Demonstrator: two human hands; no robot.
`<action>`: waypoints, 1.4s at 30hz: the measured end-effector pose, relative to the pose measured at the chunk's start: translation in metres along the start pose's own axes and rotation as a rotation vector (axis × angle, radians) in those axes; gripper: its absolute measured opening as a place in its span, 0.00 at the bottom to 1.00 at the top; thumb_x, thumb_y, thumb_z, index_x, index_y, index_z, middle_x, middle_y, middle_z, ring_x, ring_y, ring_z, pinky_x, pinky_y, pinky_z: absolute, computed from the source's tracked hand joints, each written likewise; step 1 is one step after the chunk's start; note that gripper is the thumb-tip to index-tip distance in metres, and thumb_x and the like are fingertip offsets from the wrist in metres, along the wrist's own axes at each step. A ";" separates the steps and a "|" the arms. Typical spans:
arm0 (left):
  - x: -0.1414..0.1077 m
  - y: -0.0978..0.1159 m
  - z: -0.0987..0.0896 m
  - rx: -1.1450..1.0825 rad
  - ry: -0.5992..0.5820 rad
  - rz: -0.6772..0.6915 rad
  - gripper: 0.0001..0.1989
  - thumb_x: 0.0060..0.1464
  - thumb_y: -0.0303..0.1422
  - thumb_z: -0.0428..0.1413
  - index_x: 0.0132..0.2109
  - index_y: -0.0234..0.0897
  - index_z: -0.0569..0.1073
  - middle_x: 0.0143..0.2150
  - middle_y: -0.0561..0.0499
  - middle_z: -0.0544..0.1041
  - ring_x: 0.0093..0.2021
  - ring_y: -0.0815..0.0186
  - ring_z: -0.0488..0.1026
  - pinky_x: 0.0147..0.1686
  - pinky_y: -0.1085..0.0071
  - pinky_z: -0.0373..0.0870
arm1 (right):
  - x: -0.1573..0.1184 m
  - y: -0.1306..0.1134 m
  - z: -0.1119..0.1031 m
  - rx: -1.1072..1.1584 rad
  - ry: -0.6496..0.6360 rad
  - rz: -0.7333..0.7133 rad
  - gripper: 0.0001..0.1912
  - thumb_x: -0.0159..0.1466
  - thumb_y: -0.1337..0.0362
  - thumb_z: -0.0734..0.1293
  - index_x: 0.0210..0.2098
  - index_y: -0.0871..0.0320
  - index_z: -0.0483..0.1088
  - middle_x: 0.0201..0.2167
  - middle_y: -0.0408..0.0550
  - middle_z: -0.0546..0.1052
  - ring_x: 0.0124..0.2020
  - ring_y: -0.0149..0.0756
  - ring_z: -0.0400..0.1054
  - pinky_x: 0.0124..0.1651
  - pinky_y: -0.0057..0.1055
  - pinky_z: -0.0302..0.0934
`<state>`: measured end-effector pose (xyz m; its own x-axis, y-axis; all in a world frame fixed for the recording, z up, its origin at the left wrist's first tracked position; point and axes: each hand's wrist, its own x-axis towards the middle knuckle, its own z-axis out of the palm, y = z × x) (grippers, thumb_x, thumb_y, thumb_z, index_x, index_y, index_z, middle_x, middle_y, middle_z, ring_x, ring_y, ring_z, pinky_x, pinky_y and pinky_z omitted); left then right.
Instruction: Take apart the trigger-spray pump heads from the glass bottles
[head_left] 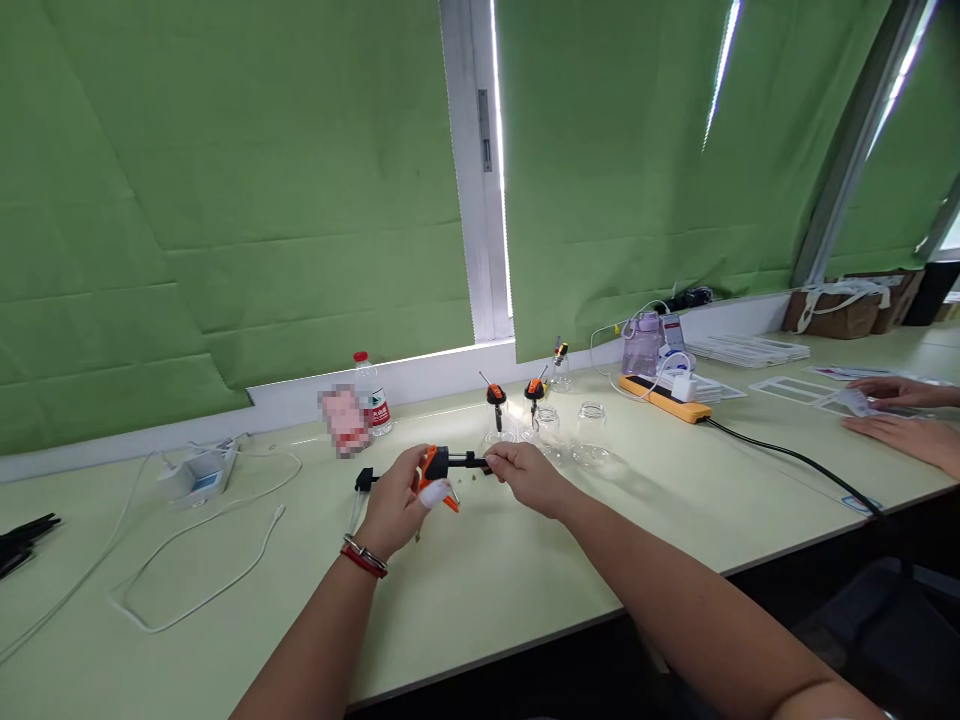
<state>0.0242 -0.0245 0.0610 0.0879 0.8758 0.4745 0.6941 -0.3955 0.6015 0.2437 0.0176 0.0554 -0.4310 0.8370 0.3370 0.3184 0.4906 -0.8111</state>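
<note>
An orange-and-black pump head point(439, 462) lies sideways between my two hands, above the table. My left hand point(394, 505) is closed around its orange lever and black cap. The fingertips of my right hand point(531, 478) pinch the far end of its black tube point(469, 460). White wrapping covers part of my left thumb. Just beyond my hands stand two similar orange-and-black heads, one on the left point(496, 394) and one on the right point(534, 389), seemingly on clear jars. Two open clear jars, a nearer one point(548, 422) and another point(592, 432), are beside them.
A red-capped water bottle point(376, 402) and a blurred pink item point(346, 420) stand at the back. White cables point(210, 518) spread over the left side. At right are an orange power strip point(664, 399), a purple bottle point(643, 345) and another person's hands point(900, 430).
</note>
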 end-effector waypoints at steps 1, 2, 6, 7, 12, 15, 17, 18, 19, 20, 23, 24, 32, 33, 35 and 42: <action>0.000 0.003 0.000 0.028 -0.044 -0.021 0.19 0.48 0.42 0.54 0.46 0.39 0.68 0.35 0.51 0.71 0.29 0.67 0.66 0.28 0.71 0.64 | 0.000 0.001 -0.001 0.061 -0.023 0.044 0.15 0.64 0.58 0.55 0.32 0.58 0.69 0.20 0.40 0.62 0.22 0.28 0.54 0.25 0.25 0.49; 0.000 0.006 0.000 0.016 -0.090 -0.061 0.17 0.46 0.42 0.55 0.42 0.38 0.69 0.32 0.52 0.70 0.27 0.67 0.66 0.27 0.72 0.63 | 0.000 0.001 -0.001 0.108 -0.049 0.079 0.15 0.63 0.57 0.56 0.31 0.59 0.69 0.19 0.39 0.60 0.21 0.27 0.52 0.25 0.25 0.48; -0.007 0.008 0.007 -0.267 -0.264 -0.272 0.15 0.46 0.41 0.56 0.39 0.38 0.66 0.25 0.57 0.65 0.20 0.72 0.61 0.20 0.74 0.62 | -0.002 0.005 0.004 0.185 -0.161 0.172 0.14 0.61 0.57 0.58 0.30 0.60 0.70 0.19 0.39 0.60 0.21 0.27 0.52 0.25 0.25 0.48; -0.010 0.007 0.010 -0.317 -0.280 -0.312 0.16 0.46 0.41 0.57 0.40 0.38 0.65 0.25 0.58 0.64 0.19 0.73 0.61 0.19 0.74 0.62 | -0.002 0.007 0.007 0.179 -0.188 0.194 0.14 0.61 0.57 0.59 0.30 0.60 0.70 0.19 0.40 0.60 0.21 0.27 0.52 0.24 0.25 0.47; -0.021 -0.003 0.021 -0.278 -0.417 -0.551 0.12 0.48 0.40 0.54 0.36 0.38 0.62 0.20 0.59 0.62 0.15 0.71 0.60 0.14 0.73 0.59 | 0.003 0.024 0.019 0.089 -0.231 0.282 0.13 0.60 0.58 0.60 0.27 0.60 0.70 0.18 0.39 0.61 0.19 0.26 0.50 0.24 0.25 0.47; -0.023 -0.007 0.028 -0.205 -0.433 -0.627 0.12 0.50 0.42 0.52 0.32 0.38 0.62 0.17 0.58 0.61 0.13 0.71 0.59 0.13 0.74 0.55 | 0.007 0.034 0.024 0.061 -0.232 0.333 0.12 0.60 0.59 0.60 0.26 0.60 0.69 0.17 0.39 0.61 0.18 0.26 0.50 0.23 0.26 0.46; -0.023 -0.007 0.032 -0.162 -0.406 -0.642 0.12 0.50 0.43 0.52 0.31 0.38 0.62 0.18 0.57 0.62 0.13 0.71 0.59 0.13 0.74 0.54 | 0.009 0.039 0.026 0.055 -0.242 0.350 0.12 0.59 0.59 0.61 0.25 0.60 0.68 0.17 0.39 0.62 0.18 0.26 0.51 0.23 0.26 0.46; -0.023 -0.007 0.033 -0.139 -0.388 -0.644 0.12 0.50 0.43 0.52 0.32 0.38 0.63 0.18 0.56 0.63 0.14 0.71 0.59 0.13 0.74 0.55 | 0.009 0.042 0.026 0.049 -0.244 0.344 0.13 0.59 0.59 0.61 0.24 0.60 0.67 0.17 0.39 0.62 0.19 0.26 0.51 0.24 0.25 0.47; -0.023 -0.007 0.034 -0.117 -0.371 -0.642 0.13 0.50 0.43 0.52 0.33 0.38 0.63 0.19 0.55 0.64 0.14 0.70 0.60 0.14 0.73 0.56 | 0.009 0.045 0.027 0.045 -0.244 0.329 0.13 0.59 0.59 0.62 0.23 0.60 0.67 0.17 0.39 0.62 0.19 0.26 0.51 0.24 0.25 0.47; -0.023 -0.007 0.035 -0.096 -0.354 -0.633 0.13 0.50 0.43 0.51 0.35 0.38 0.64 0.21 0.54 0.65 0.15 0.69 0.62 0.14 0.73 0.57 | 0.009 0.047 0.027 0.043 -0.245 0.310 0.13 0.58 0.59 0.62 0.23 0.60 0.68 0.17 0.39 0.62 0.20 0.26 0.52 0.24 0.25 0.47; -0.023 -0.012 0.038 -0.012 -0.303 -0.564 0.15 0.50 0.44 0.50 0.39 0.37 0.65 0.25 0.51 0.69 0.21 0.65 0.67 0.19 0.71 0.61 | 0.008 0.053 0.030 0.056 -0.248 0.253 0.11 0.58 0.60 0.62 0.27 0.60 0.70 0.19 0.40 0.64 0.21 0.26 0.53 0.25 0.25 0.49; -0.022 -0.014 0.039 0.027 -0.290 -0.534 0.15 0.49 0.44 0.50 0.38 0.37 0.65 0.27 0.50 0.70 0.24 0.64 0.69 0.21 0.71 0.62 | 0.007 0.054 0.031 0.059 -0.242 0.239 0.10 0.59 0.60 0.61 0.28 0.60 0.70 0.20 0.40 0.65 0.21 0.27 0.54 0.26 0.25 0.49; -0.017 -0.025 0.043 0.265 -0.341 -0.415 0.17 0.48 0.48 0.49 0.32 0.37 0.66 0.31 0.46 0.73 0.31 0.59 0.70 0.26 0.68 0.61 | 0.010 0.063 0.042 0.070 -0.198 0.256 0.10 0.59 0.69 0.60 0.40 0.60 0.69 0.20 0.40 0.63 0.23 0.28 0.56 0.29 0.26 0.52; -0.017 -0.024 0.043 0.279 -0.346 -0.411 0.17 0.48 0.48 0.49 0.32 0.37 0.66 0.31 0.46 0.73 0.30 0.59 0.70 0.26 0.67 0.61 | 0.011 0.065 0.043 0.048 -0.194 0.257 0.11 0.59 0.70 0.60 0.41 0.59 0.69 0.21 0.40 0.64 0.23 0.28 0.57 0.29 0.26 0.52; -0.015 -0.022 0.044 0.288 -0.360 -0.421 0.17 0.48 0.48 0.49 0.32 0.37 0.66 0.31 0.46 0.74 0.30 0.59 0.70 0.25 0.68 0.60 | 0.015 0.069 0.046 -0.009 -0.186 0.248 0.13 0.59 0.71 0.60 0.43 0.58 0.68 0.24 0.41 0.65 0.25 0.29 0.59 0.30 0.26 0.53; -0.007 -0.022 0.050 0.204 -0.350 -0.462 0.14 0.49 0.44 0.50 0.32 0.36 0.66 0.32 0.46 0.73 0.30 0.63 0.69 0.25 0.70 0.60 | 0.025 0.065 0.051 -0.180 -0.222 0.216 0.16 0.59 0.70 0.62 0.47 0.55 0.66 0.26 0.42 0.67 0.27 0.29 0.59 0.31 0.26 0.51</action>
<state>0.0439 -0.0082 0.0120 -0.0495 0.9966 -0.0662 0.8359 0.0776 0.5433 0.2109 0.0586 -0.0132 -0.5040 0.8628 0.0393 0.5571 0.3596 -0.7486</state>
